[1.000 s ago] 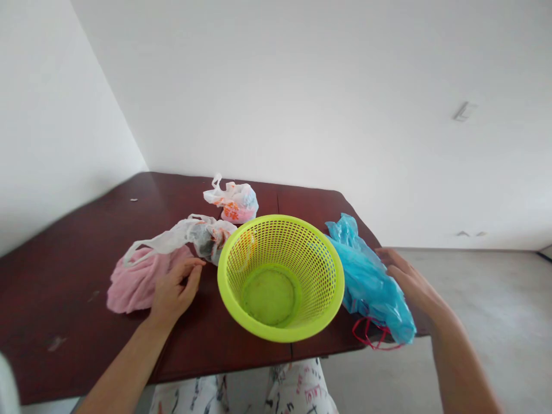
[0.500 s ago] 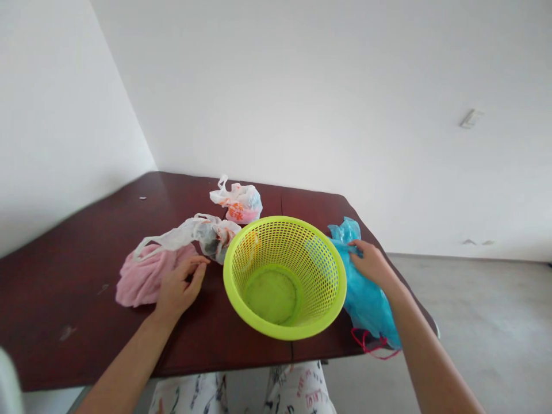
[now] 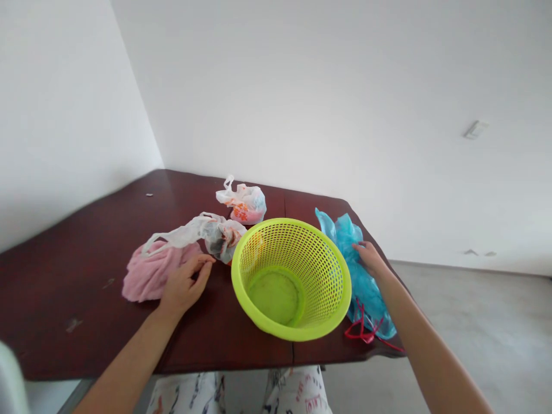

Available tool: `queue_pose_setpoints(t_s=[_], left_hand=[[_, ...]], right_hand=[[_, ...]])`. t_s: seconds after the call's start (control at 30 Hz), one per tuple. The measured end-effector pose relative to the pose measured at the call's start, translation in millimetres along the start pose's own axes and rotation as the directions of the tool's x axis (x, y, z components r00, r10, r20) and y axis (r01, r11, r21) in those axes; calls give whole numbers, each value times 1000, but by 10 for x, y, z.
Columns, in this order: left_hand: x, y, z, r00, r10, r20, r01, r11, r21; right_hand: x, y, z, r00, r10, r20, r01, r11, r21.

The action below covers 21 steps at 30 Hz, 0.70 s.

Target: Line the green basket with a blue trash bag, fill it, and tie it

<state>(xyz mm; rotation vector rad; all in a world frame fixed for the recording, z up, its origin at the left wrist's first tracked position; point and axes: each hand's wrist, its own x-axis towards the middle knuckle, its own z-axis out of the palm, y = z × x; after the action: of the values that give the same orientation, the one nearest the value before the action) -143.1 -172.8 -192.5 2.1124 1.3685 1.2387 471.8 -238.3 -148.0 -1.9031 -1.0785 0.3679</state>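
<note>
A yellow-green plastic basket (image 3: pixel 280 336) with mesh sides stands at the middle of the table, nothing inside it. To its right lies a crumpled blue plastic bag (image 3: pixel 360 276) with pink-red drawstrings. My right hand (image 3: pixel 371 259) has its fingers closed on the bag's upper part, partly hidden by the hand itself. My left hand (image 3: pixel 185 284) rests beside a folded pink towel (image 3: pixel 149 273), thumb and fingers loosely apart, holding nothing. A white plastic carrier bag (image 3: pixel 219 236) touches the towel with its handles, its body beside the basket's rim.
Behind the basket sits a second tied white plastic bag (image 3: pixel 248 204) with orange print. Everything lies on a dark red-brown table (image 3: pixel 86 247) set against a white wall (image 3: pixel 293 103). The table's right edge drops to a grey floor (image 3: pixel 474 310).
My right hand has shifted the blue bag slightly; its upper end now spreads wider toward the back, and its lower end and drawstrings are gathered closer. My left hand stays by the towel.
</note>
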Motion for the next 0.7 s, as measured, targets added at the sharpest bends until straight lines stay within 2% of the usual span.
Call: queue_pose_setpoints(t_s=[0.1,0.17,0.27,0.33,0.47,0.57,0.63,0.7], left_hand=[[12,-21,11,999,45,2,-45,999,9],[18,-35,17,998,66,-11,-66,998,16],[13,-52,22,997,77,-19,-76,997,12],[1,-62,25,998,67,-11,-67,998,14],[-20,-57,13,999,19,-47,-16,997,71],[-5,-12,-31,976,46,-211,-13,988,156],[20,38,-68,934,98,-344,-16,972,233],[54,100,-91,906,111,-408,15,955,295]], right_hand=[[-152,134,-51,994,112,-5,-112,994,-18],[-301,232,-182,992,127,-4,-127,991,-40],[-644,418,-397,994,104,15,-102,990,-97],[-932,562,-456,998,42,45,-32,981,-189],[-1448,808,-248,995,-48,88,79,917,-391],[-1671,892,40,997,-29,77,65,847,-527],[-1741,910,187,997,-19,70,59,781,-621],[-1764,923,272,997,-23,74,68,725,-686]])
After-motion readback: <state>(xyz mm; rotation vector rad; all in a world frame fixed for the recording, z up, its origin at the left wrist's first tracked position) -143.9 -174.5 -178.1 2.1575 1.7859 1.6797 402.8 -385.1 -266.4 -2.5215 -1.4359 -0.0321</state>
